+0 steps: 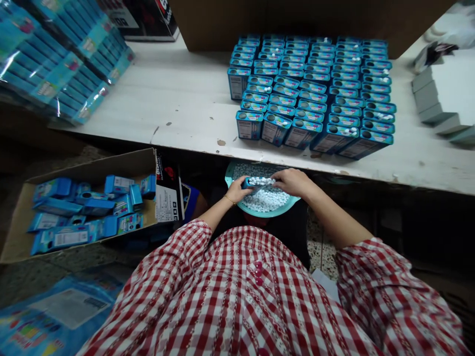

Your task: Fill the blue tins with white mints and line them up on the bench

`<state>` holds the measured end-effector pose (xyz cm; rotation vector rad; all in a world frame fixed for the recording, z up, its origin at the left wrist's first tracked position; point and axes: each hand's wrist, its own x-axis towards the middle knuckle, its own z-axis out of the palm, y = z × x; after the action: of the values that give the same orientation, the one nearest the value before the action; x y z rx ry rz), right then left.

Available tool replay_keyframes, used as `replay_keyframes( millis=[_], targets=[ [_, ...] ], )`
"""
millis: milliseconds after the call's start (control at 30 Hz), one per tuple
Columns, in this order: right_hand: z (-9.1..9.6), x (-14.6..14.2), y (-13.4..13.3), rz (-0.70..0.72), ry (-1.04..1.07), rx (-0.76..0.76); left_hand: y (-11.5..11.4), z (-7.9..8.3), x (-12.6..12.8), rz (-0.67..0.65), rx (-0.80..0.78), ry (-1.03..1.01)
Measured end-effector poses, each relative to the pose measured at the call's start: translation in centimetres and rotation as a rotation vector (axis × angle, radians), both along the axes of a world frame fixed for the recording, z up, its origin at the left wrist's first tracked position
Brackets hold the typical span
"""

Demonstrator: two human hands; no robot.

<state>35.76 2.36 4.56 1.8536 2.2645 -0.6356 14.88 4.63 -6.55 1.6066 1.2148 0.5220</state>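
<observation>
My left hand is closed around the left end of a small blue candy box, held over a light turquoise basin. White pellets, which look like small candies, are heaped along the box's upper side. At the box's right end is my right hand, its fingers curled and pressed together among the pellets. Whatever those fingertips hold is hidden. Loose white pellets of the same kind fill the basin, which sits at my lap below the table edge.
Rows of upright blue boxes, some with white pellets on top, stand on the white table. Left of me, a cardboard carton holds jumbled blue boxes. Wrapped blue packs lie at far left, grey-white cartons at right.
</observation>
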Motion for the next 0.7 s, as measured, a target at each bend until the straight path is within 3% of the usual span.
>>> replay_keyframes(
  millis=[200,400,500,600,700],
  targets=[
    [3.3,-1.5,0.4,0.093,-0.185,0.062,0.4,0.4,0.6,-0.025,0.069,0.017],
    [4.3,-3.1,-0.1,0.136,-0.257,0.113,0.2,0.0,0.8,-0.018,0.091,-0.003],
    [4.6,-2.1,-1.0,0.116,-0.232,0.143,0.2,0.1,0.5,0.013,0.072,-0.012],
    [3.4,0.7,-2.4,0.022,-0.214,0.164,0.3,0.3,-0.7,0.085,0.063,-0.049],
    [-0.4,3.3,-3.5,-0.115,-0.214,0.065,0.6,0.1,-2.6,0.196,0.080,-0.121]
  ],
)
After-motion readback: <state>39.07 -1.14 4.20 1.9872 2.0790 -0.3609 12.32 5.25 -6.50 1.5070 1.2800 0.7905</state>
